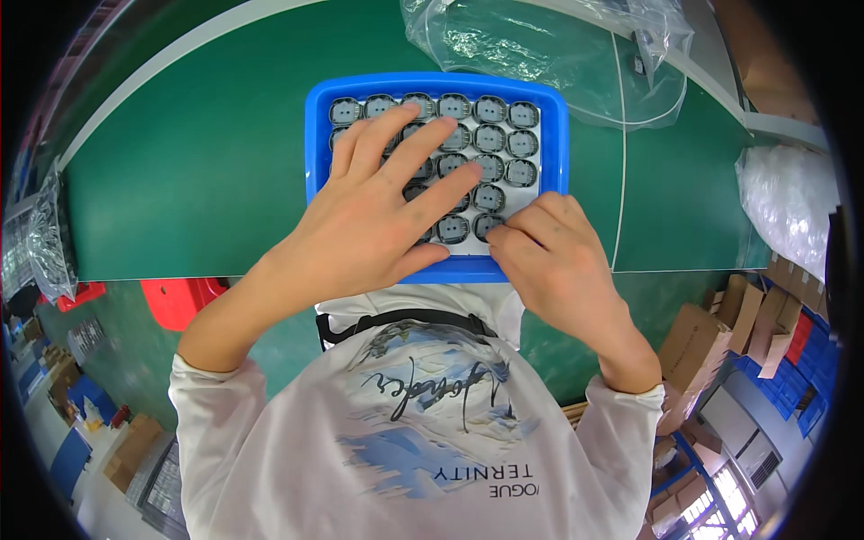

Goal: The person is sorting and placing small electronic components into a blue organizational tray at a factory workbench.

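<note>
Bright, even light from overhead, with only soft shadows under the hands on the tray (pixel 320 135). Glare glints on the plastic bags (pixel 540 45). Fisheye bends the tabletop (pixel 198 162) edges; the corners go black. The rim blurs slightly; the centre is sharp.

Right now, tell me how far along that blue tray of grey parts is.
Done: the blue tray looks filled with rows of small grey parts. In hand: the left hand lies flat across the rows, and the right hand has its fingers at the near-right corner part. What is left cannot be told; the hands hide several pockets.
</note>
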Demonstrator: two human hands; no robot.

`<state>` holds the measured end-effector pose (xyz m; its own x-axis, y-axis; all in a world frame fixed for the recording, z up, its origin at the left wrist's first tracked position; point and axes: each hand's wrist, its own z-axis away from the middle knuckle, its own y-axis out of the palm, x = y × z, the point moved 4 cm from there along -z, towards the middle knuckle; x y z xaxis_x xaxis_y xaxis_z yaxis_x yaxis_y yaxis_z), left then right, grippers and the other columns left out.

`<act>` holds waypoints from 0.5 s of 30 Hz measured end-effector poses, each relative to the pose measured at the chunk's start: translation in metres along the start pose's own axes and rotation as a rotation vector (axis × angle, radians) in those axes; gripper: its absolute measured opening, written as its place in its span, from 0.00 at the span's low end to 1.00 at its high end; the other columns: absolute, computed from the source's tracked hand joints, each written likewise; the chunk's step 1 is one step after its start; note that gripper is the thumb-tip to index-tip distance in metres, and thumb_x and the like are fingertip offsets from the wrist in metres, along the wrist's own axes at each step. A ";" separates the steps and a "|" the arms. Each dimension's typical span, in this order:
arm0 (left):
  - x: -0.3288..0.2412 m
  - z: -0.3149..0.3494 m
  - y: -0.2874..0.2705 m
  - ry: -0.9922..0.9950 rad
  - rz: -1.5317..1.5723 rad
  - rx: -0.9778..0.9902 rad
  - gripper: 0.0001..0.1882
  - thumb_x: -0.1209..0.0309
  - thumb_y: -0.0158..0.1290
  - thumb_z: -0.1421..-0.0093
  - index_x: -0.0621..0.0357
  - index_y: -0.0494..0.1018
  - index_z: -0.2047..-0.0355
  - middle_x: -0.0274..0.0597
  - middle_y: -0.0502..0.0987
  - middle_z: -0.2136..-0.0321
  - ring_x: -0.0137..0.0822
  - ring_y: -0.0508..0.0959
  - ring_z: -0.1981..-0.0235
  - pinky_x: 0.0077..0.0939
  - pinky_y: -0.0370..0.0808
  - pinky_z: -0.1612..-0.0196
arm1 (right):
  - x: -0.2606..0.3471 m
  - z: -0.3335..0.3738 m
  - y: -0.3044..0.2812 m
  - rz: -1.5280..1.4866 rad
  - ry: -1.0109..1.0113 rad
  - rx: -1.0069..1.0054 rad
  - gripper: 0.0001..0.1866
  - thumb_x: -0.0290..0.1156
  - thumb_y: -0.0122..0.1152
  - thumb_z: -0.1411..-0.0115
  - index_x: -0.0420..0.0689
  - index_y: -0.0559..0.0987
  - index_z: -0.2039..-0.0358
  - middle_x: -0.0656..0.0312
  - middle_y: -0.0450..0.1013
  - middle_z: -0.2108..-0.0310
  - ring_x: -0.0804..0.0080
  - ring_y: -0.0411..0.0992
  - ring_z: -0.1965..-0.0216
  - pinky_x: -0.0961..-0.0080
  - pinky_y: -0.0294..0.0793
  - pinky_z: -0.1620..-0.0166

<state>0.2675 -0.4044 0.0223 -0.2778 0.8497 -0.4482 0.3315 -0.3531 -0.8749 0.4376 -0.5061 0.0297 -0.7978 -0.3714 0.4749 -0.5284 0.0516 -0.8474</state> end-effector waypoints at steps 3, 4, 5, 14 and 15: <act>0.001 -0.001 0.000 -0.035 0.003 0.018 0.42 0.61 0.73 0.60 0.47 0.75 0.41 0.50 0.61 0.32 0.60 0.57 0.32 0.58 0.59 0.35 | -0.003 -0.006 -0.018 -0.033 0.052 0.001 0.11 0.23 0.71 0.51 0.41 0.82 0.66 0.61 0.74 0.68 0.61 0.72 0.65 0.66 0.71 0.60; 0.001 0.001 -0.003 -0.028 0.007 0.004 0.42 0.61 0.73 0.60 0.47 0.75 0.41 0.50 0.61 0.32 0.60 0.57 0.32 0.58 0.59 0.35 | -0.008 -0.008 -0.027 -0.030 0.067 -0.053 0.11 0.23 0.70 0.49 0.40 0.82 0.64 0.59 0.76 0.66 0.60 0.73 0.64 0.66 0.73 0.59; 0.002 0.003 -0.004 -0.040 -0.011 0.025 0.42 0.61 0.73 0.61 0.48 0.75 0.41 0.50 0.61 0.32 0.61 0.58 0.32 0.59 0.59 0.35 | -0.016 -0.009 -0.039 -0.019 0.078 -0.107 0.11 0.23 0.70 0.47 0.39 0.82 0.62 0.57 0.77 0.63 0.58 0.74 0.64 0.66 0.74 0.57; -0.007 -0.003 -0.005 0.029 0.023 -0.001 0.42 0.58 0.73 0.61 0.47 0.75 0.41 0.51 0.61 0.32 0.62 0.58 0.32 0.61 0.58 0.36 | -0.179 -0.059 -0.072 0.496 0.609 -0.203 0.13 0.26 0.62 0.41 0.38 0.80 0.55 0.48 0.78 0.58 0.53 0.79 0.60 0.66 0.78 0.54; -0.011 -0.009 -0.005 0.034 0.024 -0.011 0.40 0.58 0.72 0.59 0.46 0.76 0.42 0.50 0.61 0.32 0.61 0.58 0.33 0.61 0.59 0.36 | -0.194 -0.060 -0.071 0.671 0.714 -0.099 0.14 0.28 0.62 0.41 0.38 0.80 0.55 0.48 0.79 0.58 0.52 0.79 0.60 0.65 0.77 0.53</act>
<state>0.2771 -0.4088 0.0331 -0.2392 0.8537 -0.4625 0.3480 -0.3694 -0.8617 0.6121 -0.3821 0.0117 -0.9117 0.4091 -0.0381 0.1023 0.1361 -0.9854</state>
